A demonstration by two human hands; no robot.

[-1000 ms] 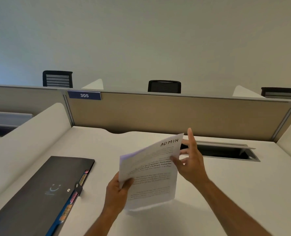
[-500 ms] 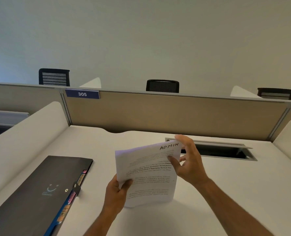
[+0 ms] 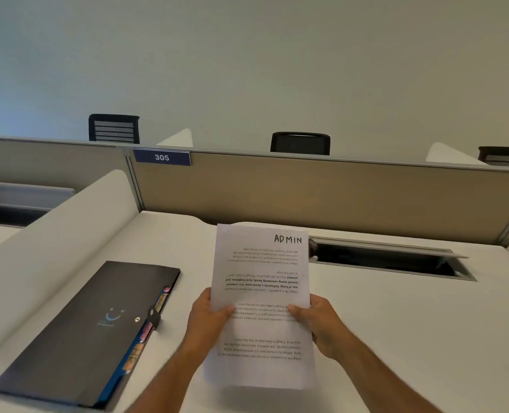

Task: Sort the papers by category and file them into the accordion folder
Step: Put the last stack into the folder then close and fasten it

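Right now both hands hold a stack of papers (image 3: 262,296) up in front of the person, above the white worktop (image 3: 396,323). At the stack's left edge, the left hand (image 3: 210,318) pinches it, with the thumb lying across the front of the top sheet and the fingers hidden behind. On the opposite edge the right hand (image 3: 318,323) pinches it the same way, thumb on the front and fingers behind. The top sheet is printed with blocks of text that read upside down from this view, and "ADMIN" is handwritten in black at its far right corner. How many sheets lie beneath it cannot be told.

To the left of the hands, well apart from the papers, a black accordion folder (image 3: 83,332) lies flat and closed on the worktop, with a faint smiley mark on its cover and a small button clasp near its right edge. Coloured index tabs poke out along that right edge; one reads "HR", the others are too small to read.

Behind the papers an open cable slot (image 3: 390,260) is set into the worktop. A tan partition (image 3: 336,198) runs across the back, carrying a blue label (image 3: 162,157) marked "305". Three black chair backs show above it.
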